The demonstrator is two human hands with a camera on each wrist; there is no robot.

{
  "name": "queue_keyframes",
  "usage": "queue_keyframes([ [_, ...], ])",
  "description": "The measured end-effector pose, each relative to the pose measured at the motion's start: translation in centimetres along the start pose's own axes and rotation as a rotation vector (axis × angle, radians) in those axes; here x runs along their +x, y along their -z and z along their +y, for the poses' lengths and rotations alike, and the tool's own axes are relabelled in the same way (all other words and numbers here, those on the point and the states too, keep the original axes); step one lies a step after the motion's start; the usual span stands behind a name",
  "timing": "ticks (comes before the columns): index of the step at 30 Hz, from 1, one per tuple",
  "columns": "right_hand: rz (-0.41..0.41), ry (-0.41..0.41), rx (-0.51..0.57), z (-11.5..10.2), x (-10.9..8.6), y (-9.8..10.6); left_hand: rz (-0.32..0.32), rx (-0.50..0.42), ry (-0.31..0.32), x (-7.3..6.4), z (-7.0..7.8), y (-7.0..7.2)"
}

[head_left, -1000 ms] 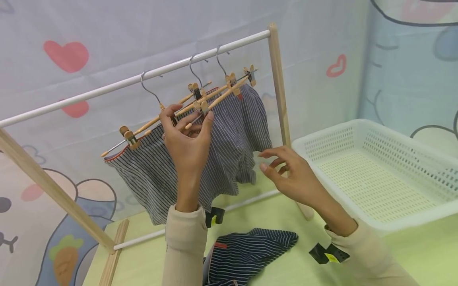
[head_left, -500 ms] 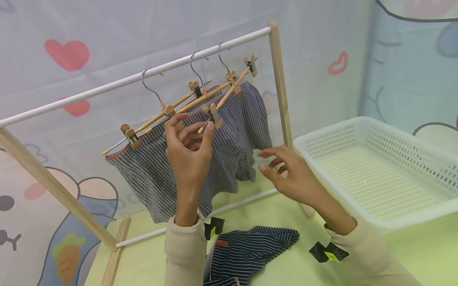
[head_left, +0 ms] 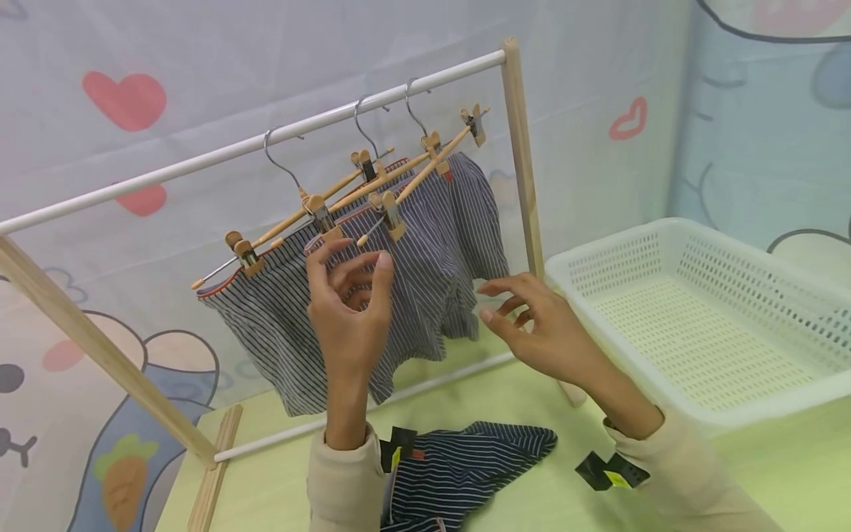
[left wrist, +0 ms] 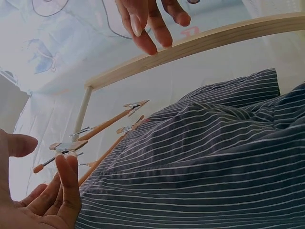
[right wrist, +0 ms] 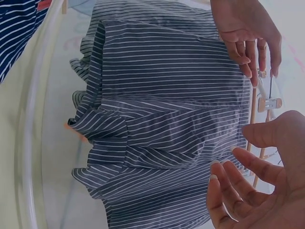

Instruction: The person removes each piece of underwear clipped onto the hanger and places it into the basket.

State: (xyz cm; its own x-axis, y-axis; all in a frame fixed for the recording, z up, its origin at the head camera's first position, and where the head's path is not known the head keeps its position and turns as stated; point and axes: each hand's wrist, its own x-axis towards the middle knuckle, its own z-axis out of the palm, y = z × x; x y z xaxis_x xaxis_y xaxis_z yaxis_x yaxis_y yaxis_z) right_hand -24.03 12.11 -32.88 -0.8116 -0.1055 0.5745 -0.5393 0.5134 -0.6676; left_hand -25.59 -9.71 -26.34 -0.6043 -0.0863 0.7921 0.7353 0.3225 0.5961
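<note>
In the head view, my left hand point(head_left: 351, 310) is just below the near wooden clip point(head_left: 388, 214) of a pant hanger point(head_left: 432, 170), with fingers loosely bent and nothing between them. Whether a fingertip touches the clip I cannot tell. That hanger's clips hold no cloth that I can see. Behind it, striped shorts point(head_left: 272, 318) and more striped shorts point(head_left: 419, 288) hang from clip hangers. My right hand point(head_left: 548, 325) floats to the right of the cloth, its fingers relaxed and holding nothing. The right wrist view has both hands beside the hanging shorts point(right wrist: 171, 71).
A white rail point(head_left: 199, 166) on a wooden frame point(head_left: 521, 162) carries the hangers. Dark striped clothing point(head_left: 472, 462) lies on the green table point(head_left: 552, 488) in front. A white perforated basket point(head_left: 665, 384) stands at the right. A printed cloth point(head_left: 219, 66) forms the backdrop.
My left hand has let go of the front hanger's near clip and dropped slightly below it. That hanger has swung a little. My right hand has hardly moved.
</note>
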Motion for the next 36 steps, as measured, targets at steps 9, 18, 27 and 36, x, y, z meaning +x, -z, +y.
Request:
queue_keyframes([
  [9, -0.016, 0.014, 0.01, -0.1, -0.1, -0.3, -0.004, -0.006, 0.009, -1.1, -0.1, 0.3],
  [18, -0.054, 0.065, -0.004, -0.2, -0.3, -0.7, -0.024, -0.023, -0.011, -2.3, -0.5, 0.6],
  [27, -0.102, 0.074, -0.008, -0.1, -0.3, -1.3, -0.003, -0.016, -0.002, -3.2, -1.0, 0.8],
  [36, -0.124, 0.097, -0.033, 0.0, -0.5, -2.0, -0.002, -0.017, 0.002, -3.9, -1.0, 0.7],
])
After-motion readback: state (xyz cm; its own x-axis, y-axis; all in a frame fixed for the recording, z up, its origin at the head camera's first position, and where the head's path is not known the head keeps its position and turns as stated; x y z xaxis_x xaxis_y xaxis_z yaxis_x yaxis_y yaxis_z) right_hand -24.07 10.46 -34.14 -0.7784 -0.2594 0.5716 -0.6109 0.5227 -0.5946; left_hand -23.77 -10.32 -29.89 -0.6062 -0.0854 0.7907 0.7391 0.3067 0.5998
